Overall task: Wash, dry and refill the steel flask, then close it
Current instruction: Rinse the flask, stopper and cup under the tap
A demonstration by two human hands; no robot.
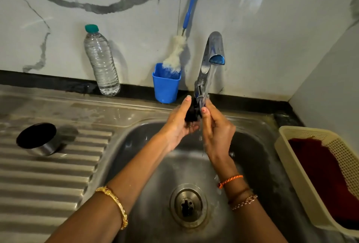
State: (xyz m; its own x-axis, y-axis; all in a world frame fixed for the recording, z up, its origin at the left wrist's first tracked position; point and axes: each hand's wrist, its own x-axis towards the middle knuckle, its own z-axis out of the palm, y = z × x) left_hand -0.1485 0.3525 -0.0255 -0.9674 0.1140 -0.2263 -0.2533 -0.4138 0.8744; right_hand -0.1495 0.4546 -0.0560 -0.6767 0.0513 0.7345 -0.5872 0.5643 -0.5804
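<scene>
Now both hands raised over sink [147, 141], left hand [179, 124] grip cupping dark cap [191, 113], right hand [217, 132] pinching it

left hand [179, 124]: fingers curled, gripping | right hand [217, 132]: fingers curled, pinching | both forearms extended forward

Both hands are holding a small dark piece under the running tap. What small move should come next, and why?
Probably turn the small dark piece in the left hand so the stream reaches its other faces: water runs from the chrome tap past the right hand, which touches only one side.
</scene>
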